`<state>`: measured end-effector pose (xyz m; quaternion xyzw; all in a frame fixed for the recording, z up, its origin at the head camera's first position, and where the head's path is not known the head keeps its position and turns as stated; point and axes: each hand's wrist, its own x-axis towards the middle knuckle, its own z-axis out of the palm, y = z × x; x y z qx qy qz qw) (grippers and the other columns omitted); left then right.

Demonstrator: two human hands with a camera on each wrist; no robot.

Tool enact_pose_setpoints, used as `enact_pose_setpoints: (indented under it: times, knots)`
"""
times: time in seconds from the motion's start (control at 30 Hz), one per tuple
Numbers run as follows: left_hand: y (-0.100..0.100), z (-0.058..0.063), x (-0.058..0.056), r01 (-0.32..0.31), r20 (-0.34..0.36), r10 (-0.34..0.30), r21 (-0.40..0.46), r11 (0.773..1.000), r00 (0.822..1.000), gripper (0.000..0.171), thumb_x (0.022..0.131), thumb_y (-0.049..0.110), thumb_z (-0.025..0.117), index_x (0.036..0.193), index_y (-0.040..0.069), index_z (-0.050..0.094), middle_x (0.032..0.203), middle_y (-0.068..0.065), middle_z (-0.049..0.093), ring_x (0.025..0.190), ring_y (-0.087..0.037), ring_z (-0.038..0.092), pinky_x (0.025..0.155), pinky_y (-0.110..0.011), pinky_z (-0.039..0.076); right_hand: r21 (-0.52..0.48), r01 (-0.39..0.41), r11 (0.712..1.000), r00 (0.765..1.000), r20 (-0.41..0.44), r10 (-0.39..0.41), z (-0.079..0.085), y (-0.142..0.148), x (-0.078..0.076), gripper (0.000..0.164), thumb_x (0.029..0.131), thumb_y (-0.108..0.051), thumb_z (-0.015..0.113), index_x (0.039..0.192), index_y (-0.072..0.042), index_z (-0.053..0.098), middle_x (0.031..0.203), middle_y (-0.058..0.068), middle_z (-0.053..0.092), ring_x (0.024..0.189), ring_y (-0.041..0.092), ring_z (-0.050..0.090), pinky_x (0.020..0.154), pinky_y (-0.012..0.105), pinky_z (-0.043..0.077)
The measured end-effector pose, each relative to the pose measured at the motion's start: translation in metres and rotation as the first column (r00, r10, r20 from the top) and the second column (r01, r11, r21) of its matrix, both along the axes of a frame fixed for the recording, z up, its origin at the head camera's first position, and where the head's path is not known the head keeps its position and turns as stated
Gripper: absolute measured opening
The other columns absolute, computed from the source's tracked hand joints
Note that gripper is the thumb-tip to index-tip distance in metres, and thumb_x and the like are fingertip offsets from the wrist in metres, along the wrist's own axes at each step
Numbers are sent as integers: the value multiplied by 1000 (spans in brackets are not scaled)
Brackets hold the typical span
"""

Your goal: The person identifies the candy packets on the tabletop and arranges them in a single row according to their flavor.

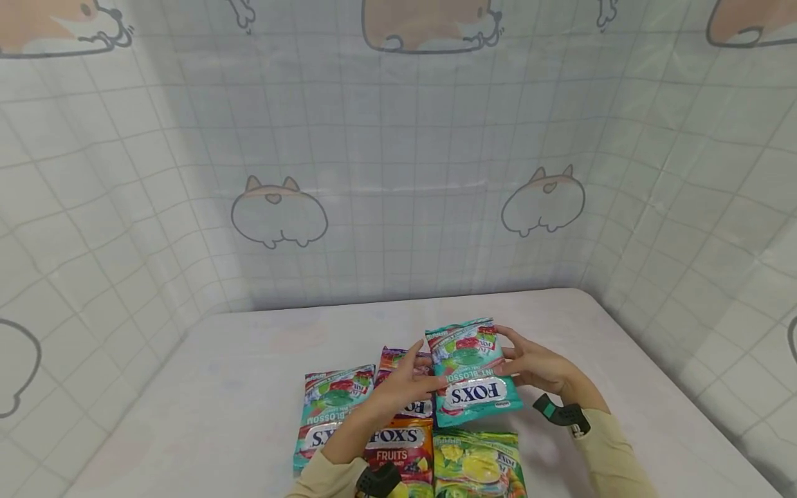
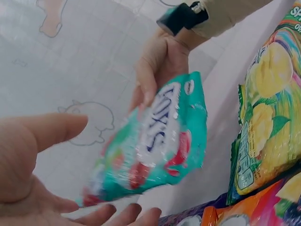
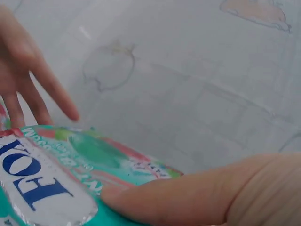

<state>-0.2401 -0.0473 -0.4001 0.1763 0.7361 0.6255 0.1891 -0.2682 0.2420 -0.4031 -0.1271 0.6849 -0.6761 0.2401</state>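
Observation:
My right hand (image 1: 538, 363) grips the right side of a teal FOX'S candy bag (image 1: 467, 366), its thumb (image 3: 155, 197) lying across the printed front. The bag is held up off the table, tilted. My left hand (image 1: 398, 387) is at the bag's left side with fingers spread and thumb apart from them. In the left wrist view, the left fingers (image 2: 127, 216) are close to the bag's lower end; whether they touch it, I cannot tell. Beneath the left hand lies a purple FOX'S bag (image 1: 416, 408), partly covered.
Another teal FOX'S bag (image 1: 333, 401) lies at the left, partly behind the left forearm. Nearer me are an orange-red fruits bag (image 1: 398, 456) and a yellow-green bag (image 1: 479, 463). A white table (image 1: 236, 387) carries them, with patterned sheet walls (image 1: 398, 242) around it.

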Motion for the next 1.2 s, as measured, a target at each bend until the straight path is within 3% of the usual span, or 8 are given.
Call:
enact_pose_setpoints:
  times: [0.13,0.33,0.5,0.73,1.0,1.2]
  knots:
    - [-4,-1,-2,-27,31,25,63,998,999,88,98,33,59,155,10,-3,150,-29,23,128,-43,42,93,-53,46,-59,-32,998,999,-24,30,7,-14,3,93,90,-3,64,154,-21,0,137,24,46,108,37,60,88,51,50]
    - [-17,6,-8,-22,0,22,121,992,1000,78,102,36,49,156,22,-6,136,-25,47,107,-34,59,86,-52,51,-127,-10,992,998,-62,2,17,-35,9,96,89,-1,65,155,-27,-1,137,25,42,108,37,60,89,50,50]
    - [-28,14,-11,-19,-24,22,139,990,999,74,103,32,47,156,25,-4,132,-22,51,104,-33,62,84,-51,52,-135,4,991,995,-95,-17,24,-43,14,97,89,1,63,155,-28,-2,141,27,40,108,37,60,89,49,50]
    - [-35,17,-14,-29,-52,37,139,990,998,70,103,28,48,156,29,4,126,-21,55,98,-30,64,81,-47,54,-101,8,995,986,-168,-25,27,-49,16,96,89,0,64,155,-30,1,138,24,46,109,36,60,89,48,51]
    - [-36,19,-18,-26,-18,29,173,985,999,71,103,27,48,156,29,1,126,-21,53,100,-29,63,83,-49,53,-4,38,999,957,-286,-37,24,-51,14,93,91,-7,66,157,-23,2,125,21,59,104,33,63,86,43,53]
    - [-38,21,-19,-24,-48,31,133,991,998,70,103,29,48,157,29,4,127,-21,52,92,-25,63,79,-48,55,11,23,1000,952,-306,-18,22,-50,11,89,93,-9,64,157,-20,3,119,21,63,100,33,66,85,42,53]
